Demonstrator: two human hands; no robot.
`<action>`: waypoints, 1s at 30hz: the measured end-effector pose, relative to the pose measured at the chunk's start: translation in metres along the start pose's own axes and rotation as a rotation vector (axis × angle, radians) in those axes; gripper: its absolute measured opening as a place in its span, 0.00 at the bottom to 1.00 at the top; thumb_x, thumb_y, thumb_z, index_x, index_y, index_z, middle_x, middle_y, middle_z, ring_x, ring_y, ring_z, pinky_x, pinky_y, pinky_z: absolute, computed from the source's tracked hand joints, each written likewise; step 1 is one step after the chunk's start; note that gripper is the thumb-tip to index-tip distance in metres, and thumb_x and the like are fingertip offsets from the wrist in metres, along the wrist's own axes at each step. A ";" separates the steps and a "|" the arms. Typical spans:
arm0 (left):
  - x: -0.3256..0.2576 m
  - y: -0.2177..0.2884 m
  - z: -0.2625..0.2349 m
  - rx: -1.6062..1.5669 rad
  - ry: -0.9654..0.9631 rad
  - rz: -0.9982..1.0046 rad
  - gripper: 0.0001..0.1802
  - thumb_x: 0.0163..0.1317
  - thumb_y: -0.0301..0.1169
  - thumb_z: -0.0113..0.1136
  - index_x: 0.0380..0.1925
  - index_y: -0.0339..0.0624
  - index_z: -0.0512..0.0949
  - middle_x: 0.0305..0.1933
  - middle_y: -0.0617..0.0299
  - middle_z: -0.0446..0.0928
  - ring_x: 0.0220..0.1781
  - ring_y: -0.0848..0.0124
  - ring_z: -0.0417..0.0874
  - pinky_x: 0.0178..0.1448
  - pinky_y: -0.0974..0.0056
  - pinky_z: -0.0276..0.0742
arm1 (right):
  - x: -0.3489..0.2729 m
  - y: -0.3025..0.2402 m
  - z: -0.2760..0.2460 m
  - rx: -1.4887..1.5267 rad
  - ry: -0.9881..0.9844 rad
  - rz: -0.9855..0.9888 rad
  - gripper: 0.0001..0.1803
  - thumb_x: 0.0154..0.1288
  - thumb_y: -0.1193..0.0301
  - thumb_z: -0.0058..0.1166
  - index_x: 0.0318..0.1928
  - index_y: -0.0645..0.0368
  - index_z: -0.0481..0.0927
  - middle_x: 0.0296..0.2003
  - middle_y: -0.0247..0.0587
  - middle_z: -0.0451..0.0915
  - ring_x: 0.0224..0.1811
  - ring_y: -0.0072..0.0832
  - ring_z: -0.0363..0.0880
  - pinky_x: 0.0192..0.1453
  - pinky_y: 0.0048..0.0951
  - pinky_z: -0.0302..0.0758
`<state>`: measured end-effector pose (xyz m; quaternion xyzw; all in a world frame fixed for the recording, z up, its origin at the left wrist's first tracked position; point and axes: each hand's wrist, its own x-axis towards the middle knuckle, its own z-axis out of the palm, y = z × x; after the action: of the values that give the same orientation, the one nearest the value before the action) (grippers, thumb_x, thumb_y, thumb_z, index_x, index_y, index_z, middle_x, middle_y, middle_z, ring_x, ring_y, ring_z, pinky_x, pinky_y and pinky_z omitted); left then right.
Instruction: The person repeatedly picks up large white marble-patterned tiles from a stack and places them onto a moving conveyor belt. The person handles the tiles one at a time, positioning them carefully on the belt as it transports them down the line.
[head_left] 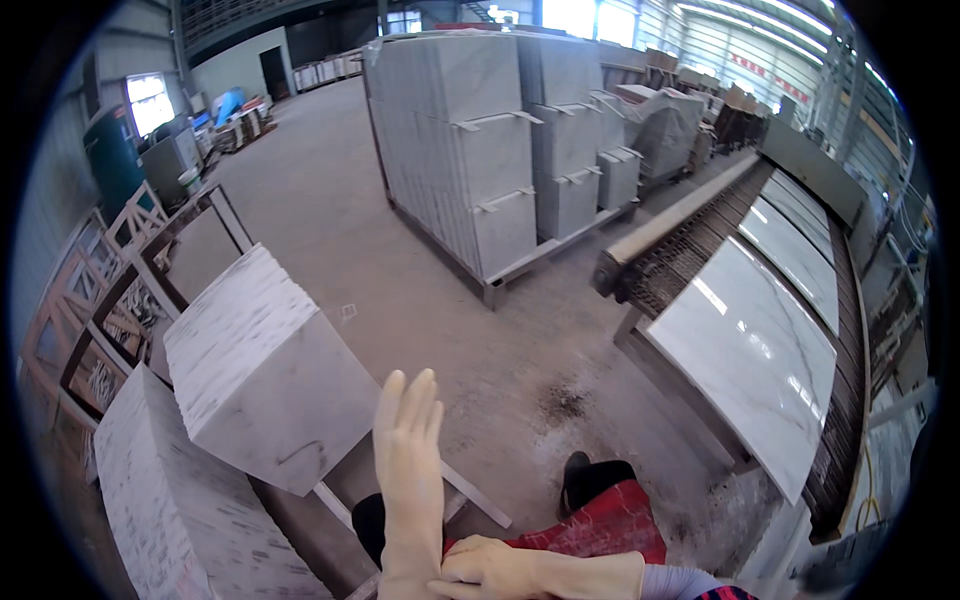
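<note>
At seven o'clock, the left hand [408, 428] stood empty and outstretched, its glove [412, 505] already on. At six, the right hand [488, 566], also gloved, curled against that glove's wrist, grip unclear; only settling the fit seemed unfinished.

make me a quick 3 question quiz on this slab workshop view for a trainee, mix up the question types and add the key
1. What is the right hand touching?
2. True or false: the left hand is clenched in a fist.
3. Where do the glossy veined slabs lie?
A) to the person's left
B) to the person's right
C) between the person's feet

Key:
1. The left glove, around the wrist.
2. False: the hand is raised with its fingers extended upward.
3. B: they rest on the dark machine bed.
</note>
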<state>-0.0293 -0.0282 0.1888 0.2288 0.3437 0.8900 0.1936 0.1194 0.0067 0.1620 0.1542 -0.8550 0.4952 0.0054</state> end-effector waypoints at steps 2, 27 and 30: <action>0.012 0.014 -0.018 0.178 0.003 0.130 0.34 0.73 0.43 0.45 0.69 0.30 0.53 0.68 0.41 0.63 0.73 0.54 0.60 0.76 0.52 0.53 | 0.018 0.002 -0.004 0.005 0.066 -0.069 0.19 0.68 0.60 0.54 0.23 0.60 0.80 0.25 0.45 0.81 0.34 0.43 0.79 0.44 0.41 0.75; 0.066 0.174 -0.499 1.191 1.464 0.020 0.41 0.52 0.58 0.66 0.50 0.29 0.74 0.52 0.46 0.77 0.51 0.59 0.78 0.56 0.58 0.73 | 0.055 0.109 -0.060 0.445 0.340 0.984 0.19 0.75 0.66 0.39 0.56 0.64 0.77 0.44 0.40 0.84 0.48 0.24 0.80 0.53 0.24 0.74; 0.070 0.174 -0.495 1.201 1.532 0.000 0.39 0.53 0.56 0.66 0.50 0.28 0.74 0.51 0.46 0.77 0.50 0.59 0.78 0.55 0.59 0.73 | 0.054 0.124 -0.052 0.455 0.336 0.938 0.19 0.75 0.66 0.39 0.56 0.63 0.77 0.45 0.40 0.83 0.48 0.24 0.80 0.53 0.24 0.73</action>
<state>-0.3863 -0.3718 0.0035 -0.3516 0.7733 0.4742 -0.2313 0.0268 0.0942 0.0930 -0.3273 -0.6908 0.6347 -0.1131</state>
